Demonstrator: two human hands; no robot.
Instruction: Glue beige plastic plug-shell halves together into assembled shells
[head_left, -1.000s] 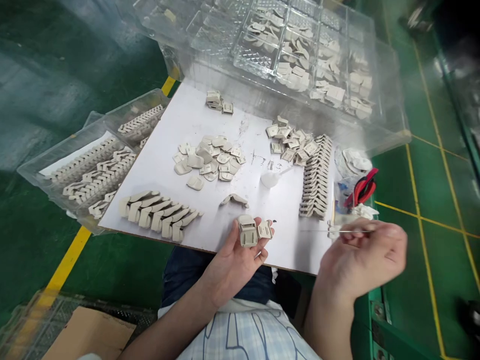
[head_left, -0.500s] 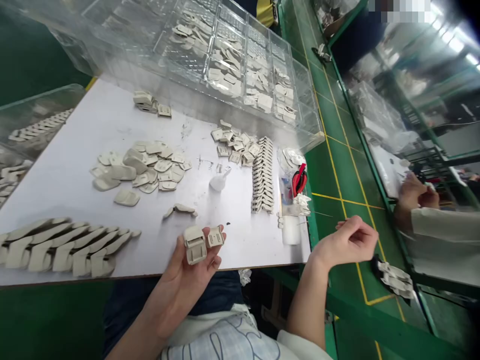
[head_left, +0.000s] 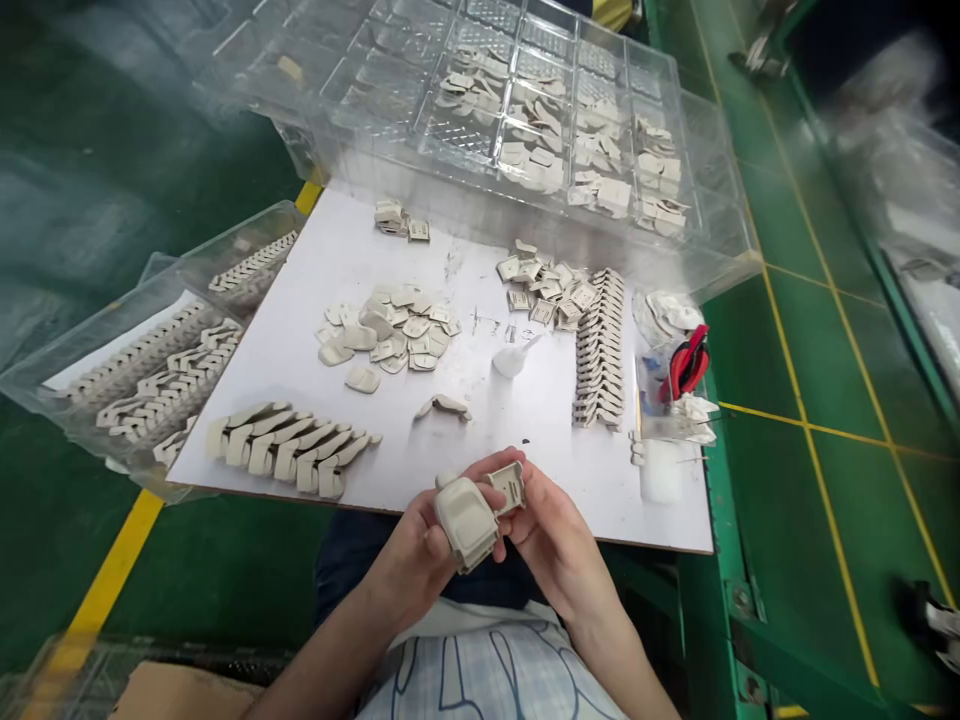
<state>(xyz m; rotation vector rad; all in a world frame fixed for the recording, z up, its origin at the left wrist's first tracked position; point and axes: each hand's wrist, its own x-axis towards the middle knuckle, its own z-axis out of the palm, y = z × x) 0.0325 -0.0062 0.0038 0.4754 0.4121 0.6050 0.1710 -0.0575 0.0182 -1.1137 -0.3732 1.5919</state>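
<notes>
My left hand [head_left: 412, 560] is closed round a rounded beige plastic part [head_left: 465, 515] in front of my body, at the table's near edge. Just right of it is a small slotted beige plastic piece [head_left: 506, 486], which the fingers of my right hand [head_left: 559, 540] pinch at its right side. Left fingertips also reach behind this small piece. Whether the two parts touch I cannot tell. Beyond my hands, a single bent beige part [head_left: 444, 406] lies on the white board [head_left: 420, 460]. A white dropper bottle [head_left: 511, 358] stands farther back.
Loose rounded covers [head_left: 390, 325], a heap of slotted pieces [head_left: 544, 285] and a nested row of parts [head_left: 600, 350] lie on the board. Bent parts [head_left: 292, 445] line up at left. A clear compartment tray [head_left: 450, 150] spans the back; red-handled pliers [head_left: 686, 362] lie at right.
My right hand has come in from the far right to the small slotted piece beside my left hand. The rounded part has turned to show its smooth face. The view has swung left.
</notes>
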